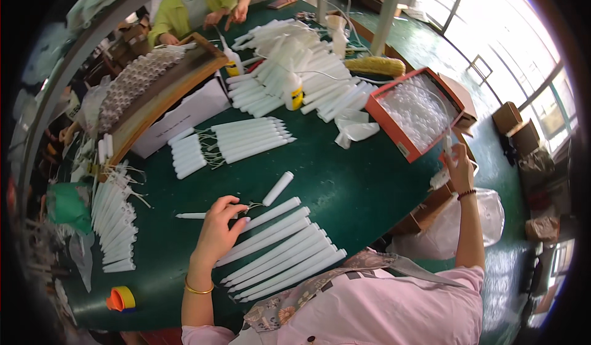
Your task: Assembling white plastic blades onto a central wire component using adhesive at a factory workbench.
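My left hand [221,225] is closed on a white tapered candle stick [189,215], whose pointed end sticks out to the left. Thin wires [253,206] emerge by the fingertips and run toward a short white tube [278,188] lying on the green table. Just nearer to me, a row of long white candle sticks [283,255] lies side by side. Out at the right, my right hand [460,167] is raised beside the red box, its fingers closed round a slim whitish thing [448,143] that is too small to name.
A red box [403,146] holds clear bubbly plastic. White tubes [265,89] pile up at the back near yellow-labelled bottles [295,93]. Wired candle pieces [249,140] lie mid-table; more sticks [114,222] lie left. An orange-yellow tape roll [121,298] sits front left. People [197,6] work opposite.
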`<state>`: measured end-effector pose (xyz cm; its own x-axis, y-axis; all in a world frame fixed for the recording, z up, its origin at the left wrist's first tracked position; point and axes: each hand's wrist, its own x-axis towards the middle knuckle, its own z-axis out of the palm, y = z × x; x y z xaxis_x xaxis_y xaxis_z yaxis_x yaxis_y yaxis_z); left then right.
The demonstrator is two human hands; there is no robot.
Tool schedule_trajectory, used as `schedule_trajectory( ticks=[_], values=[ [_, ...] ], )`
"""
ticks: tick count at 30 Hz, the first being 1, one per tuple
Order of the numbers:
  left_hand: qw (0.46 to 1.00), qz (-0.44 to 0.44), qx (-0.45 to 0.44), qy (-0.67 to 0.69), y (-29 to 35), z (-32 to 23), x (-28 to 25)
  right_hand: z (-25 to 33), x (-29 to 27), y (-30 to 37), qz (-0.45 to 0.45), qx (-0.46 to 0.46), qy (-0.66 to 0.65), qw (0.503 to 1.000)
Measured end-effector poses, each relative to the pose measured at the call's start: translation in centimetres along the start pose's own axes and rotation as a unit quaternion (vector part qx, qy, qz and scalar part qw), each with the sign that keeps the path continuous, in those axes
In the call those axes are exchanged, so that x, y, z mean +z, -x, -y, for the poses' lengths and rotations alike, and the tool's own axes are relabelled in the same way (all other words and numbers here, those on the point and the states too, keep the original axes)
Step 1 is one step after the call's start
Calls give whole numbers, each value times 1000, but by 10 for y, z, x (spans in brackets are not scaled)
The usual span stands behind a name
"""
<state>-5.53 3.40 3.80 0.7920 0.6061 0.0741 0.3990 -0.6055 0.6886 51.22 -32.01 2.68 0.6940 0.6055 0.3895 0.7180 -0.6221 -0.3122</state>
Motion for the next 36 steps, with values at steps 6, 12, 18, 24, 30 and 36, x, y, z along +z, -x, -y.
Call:
schedule_trajectory(
  ticks=[6, 12, 18, 24, 30, 36],
  values=[
    [999, 4, -36, 25, 7, -2, -8, -21, 15, -1, 8, 120, 11, 993],
    [1000, -9, -12, -6, 5, -4, -11, -34, 19, -40, 68, 89, -23, 993],
    [1000, -15, -18, 2, 7, 1, -8, -42, 7, -55, 112, -10, 14, 994],
    [998, -20, 5, -52, 7, -2, -12, 140, -40, -98, 96, -99, 12, 990],
    [999, -4, -16, -38, 9, 1, -25, 365, 39, -237, 176, -365, -29, 914],
    [1000, -22, -1, 10, -4, 15, -18, 501, 148, -372, 223, -357, 201, 884]
  ],
)
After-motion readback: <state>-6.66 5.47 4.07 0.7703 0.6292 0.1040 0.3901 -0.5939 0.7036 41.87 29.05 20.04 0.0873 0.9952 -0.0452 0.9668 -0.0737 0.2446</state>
